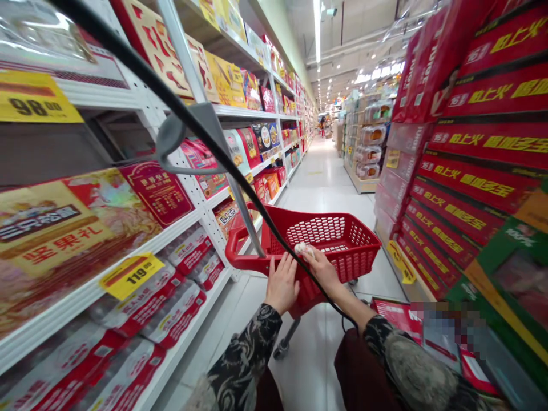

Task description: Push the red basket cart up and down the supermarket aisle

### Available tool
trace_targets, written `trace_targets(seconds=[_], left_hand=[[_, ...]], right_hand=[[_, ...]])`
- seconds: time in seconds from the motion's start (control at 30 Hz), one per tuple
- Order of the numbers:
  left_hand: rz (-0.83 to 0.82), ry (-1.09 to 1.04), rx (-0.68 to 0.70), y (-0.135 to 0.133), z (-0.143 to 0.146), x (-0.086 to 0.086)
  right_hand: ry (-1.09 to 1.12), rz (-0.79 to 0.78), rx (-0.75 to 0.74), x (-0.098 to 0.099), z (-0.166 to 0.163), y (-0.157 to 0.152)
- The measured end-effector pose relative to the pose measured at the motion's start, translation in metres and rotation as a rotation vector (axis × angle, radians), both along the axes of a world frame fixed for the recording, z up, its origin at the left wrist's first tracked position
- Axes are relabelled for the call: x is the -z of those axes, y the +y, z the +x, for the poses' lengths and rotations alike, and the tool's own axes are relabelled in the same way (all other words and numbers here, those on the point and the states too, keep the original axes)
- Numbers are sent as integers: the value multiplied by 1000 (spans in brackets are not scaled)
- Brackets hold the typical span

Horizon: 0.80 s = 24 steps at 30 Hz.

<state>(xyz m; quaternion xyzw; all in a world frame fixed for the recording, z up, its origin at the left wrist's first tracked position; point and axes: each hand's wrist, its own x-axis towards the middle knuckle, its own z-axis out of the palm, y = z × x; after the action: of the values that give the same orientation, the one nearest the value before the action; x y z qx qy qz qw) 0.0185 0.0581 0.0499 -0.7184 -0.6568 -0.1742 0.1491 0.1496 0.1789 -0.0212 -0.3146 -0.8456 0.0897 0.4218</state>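
Observation:
A red plastic shopping cart (342, 237) stands in the aisle right in front of me, its mesh basket holding nothing I can see. My left hand (281, 282) rests on the near rim of the basket, fingers laid together over the edge. My right hand (319, 265) is on the rim beside it, pinching a small crumpled white thing (302, 249) between thumb and fingers. Both forearms wear dark patterned sleeves. A black cable (205, 134) runs across the view from upper left down to my right arm.
White shelves (180, 231) on the left carry red and gold gift boxes with yellow price tags (131, 274). On the right stands a wall of stacked red cartons (471, 171). The tiled aisle floor (321, 171) runs ahead to more displays.

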Motion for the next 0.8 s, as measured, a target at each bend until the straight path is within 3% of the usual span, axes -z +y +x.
trace_targets(seconds=[0.07, 0.13, 0.2, 0.3, 0.47, 0.57, 0.67, 0.8], left_hand=[[128, -14, -13, -13, -19, -3], [303, -48, -130, -24, -43, -8], [398, -84, -275, -29, -68, -14], [280, -86, -336, -25, -92, -25], [160, -60, -347, -18, -91, -38], [153, -65, -354, -21, -81, -41], [163, -75, -347, -23, -74, -42], [183, -90, -358, -19, -67, -42]], right_hand=[[22, -32, 51, 9, 17, 14], [67, -57, 109, 12, 30, 27], [126, -42, 104, -1, 30, 31], [235, 96, -32, -58, 0, 18], [372, 500, -223, -194, -77, -18], [322, 620, -241, -240, -106, -25], [210, 672, -267, -239, -113, -23], [38, 690, -316, -183, -95, -19]])
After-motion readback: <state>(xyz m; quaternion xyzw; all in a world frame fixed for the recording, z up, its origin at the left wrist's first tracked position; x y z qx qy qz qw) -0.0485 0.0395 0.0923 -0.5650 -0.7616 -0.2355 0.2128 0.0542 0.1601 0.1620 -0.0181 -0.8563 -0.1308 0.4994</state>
